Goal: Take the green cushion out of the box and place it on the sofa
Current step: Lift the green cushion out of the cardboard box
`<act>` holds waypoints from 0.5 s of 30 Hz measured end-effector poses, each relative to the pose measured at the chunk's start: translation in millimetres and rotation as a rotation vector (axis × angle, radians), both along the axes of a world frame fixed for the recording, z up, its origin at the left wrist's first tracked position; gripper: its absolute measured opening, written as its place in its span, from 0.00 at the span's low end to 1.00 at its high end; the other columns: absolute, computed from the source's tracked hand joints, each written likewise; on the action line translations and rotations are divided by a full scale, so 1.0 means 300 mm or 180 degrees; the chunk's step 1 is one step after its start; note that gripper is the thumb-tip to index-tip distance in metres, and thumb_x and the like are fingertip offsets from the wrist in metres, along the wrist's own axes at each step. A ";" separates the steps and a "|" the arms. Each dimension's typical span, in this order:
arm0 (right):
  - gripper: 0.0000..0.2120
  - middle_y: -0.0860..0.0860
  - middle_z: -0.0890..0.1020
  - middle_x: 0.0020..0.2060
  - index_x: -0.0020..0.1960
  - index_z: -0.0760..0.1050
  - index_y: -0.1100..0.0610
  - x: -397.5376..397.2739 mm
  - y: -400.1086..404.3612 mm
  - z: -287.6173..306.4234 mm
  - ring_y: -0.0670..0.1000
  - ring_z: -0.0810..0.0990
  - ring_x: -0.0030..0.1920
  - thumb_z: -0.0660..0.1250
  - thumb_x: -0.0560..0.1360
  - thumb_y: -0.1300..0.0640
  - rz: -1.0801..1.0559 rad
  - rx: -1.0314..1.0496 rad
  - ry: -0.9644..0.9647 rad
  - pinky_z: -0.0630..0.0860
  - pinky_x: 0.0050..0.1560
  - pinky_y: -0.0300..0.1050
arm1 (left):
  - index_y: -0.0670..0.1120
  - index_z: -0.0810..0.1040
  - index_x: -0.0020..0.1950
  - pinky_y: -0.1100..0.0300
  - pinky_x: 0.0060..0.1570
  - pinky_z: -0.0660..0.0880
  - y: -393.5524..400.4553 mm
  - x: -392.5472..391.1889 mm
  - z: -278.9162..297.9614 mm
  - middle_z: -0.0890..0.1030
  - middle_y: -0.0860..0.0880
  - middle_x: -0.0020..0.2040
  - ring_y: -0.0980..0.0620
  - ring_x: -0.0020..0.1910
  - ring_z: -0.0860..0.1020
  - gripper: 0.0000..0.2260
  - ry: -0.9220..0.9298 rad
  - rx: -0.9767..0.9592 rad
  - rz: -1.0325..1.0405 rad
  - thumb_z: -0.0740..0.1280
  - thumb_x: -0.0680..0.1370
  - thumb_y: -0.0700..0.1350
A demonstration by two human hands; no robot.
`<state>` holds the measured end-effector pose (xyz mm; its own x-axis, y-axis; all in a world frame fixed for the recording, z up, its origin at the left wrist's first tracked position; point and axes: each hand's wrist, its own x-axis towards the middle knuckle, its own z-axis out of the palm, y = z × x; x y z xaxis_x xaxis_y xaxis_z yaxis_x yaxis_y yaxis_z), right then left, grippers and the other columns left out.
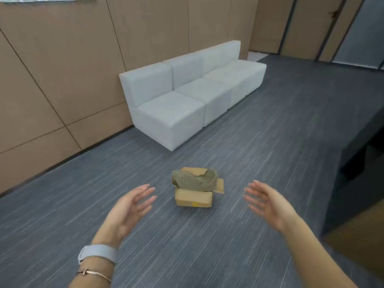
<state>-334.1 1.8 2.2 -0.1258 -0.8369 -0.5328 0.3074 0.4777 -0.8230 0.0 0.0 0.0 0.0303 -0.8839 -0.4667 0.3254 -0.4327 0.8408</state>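
Note:
A small cardboard box (193, 198) stands on the grey carpet in the middle of the view. A dull green cushion (194, 180) is stuffed into its open top and bulges over the rim. My left hand (129, 208) hovers to the left of the box, palm turned inward, fingers spread, holding nothing. My right hand (268, 202) hovers to the right of it, palm facing in as well, fingers apart and empty. Neither hand touches the box or cushion. A long pale grey sofa (178, 113) of several seat sections stands behind the box against the wall.
Brown wall panels (62, 80) run along the left behind the sofa. A dark table or counter (361, 142) juts in at the right edge. Doors (311, 26) stand at the far right. Striped carpet lies between the box and sofa.

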 end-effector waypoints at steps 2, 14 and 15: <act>0.08 0.52 0.81 0.52 0.50 0.77 0.55 -0.020 -0.028 -0.004 0.54 0.79 0.54 0.64 0.75 0.52 -0.0024 0.0022 0.0040 0.72 0.59 0.52 | 0.43 0.72 0.66 0.47 0.65 0.69 -0.024 -0.021 -0.008 0.78 0.44 0.63 0.44 0.59 0.77 0.16 -0.0011 0.0001 0.0030 0.61 0.79 0.42; 0.09 0.53 0.81 0.52 0.51 0.77 0.55 -0.062 -0.237 -0.027 0.54 0.79 0.55 0.65 0.75 0.51 -0.0095 0.0116 0.0005 0.72 0.58 0.51 | 0.43 0.72 0.66 0.47 0.65 0.69 -0.220 -0.061 -0.036 0.78 0.44 0.63 0.44 0.60 0.77 0.16 0.0086 0.0062 0.0085 0.61 0.79 0.43; 0.09 0.53 0.81 0.52 0.50 0.77 0.55 -0.059 -0.265 -0.033 0.53 0.79 0.55 0.65 0.75 0.52 -0.0103 0.0125 0.0003 0.72 0.58 0.51 | 0.43 0.72 0.66 0.47 0.65 0.69 -0.249 -0.057 -0.042 0.78 0.44 0.62 0.44 0.60 0.77 0.16 0.0100 0.0058 0.0079 0.61 0.78 0.43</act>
<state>-351.9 -77.7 -7.9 -0.1530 -0.8109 -0.5649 0.3226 0.4993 -0.8041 -17.2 -74.7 -12.5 0.0372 -0.8744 -0.4837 0.3623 -0.4393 0.8220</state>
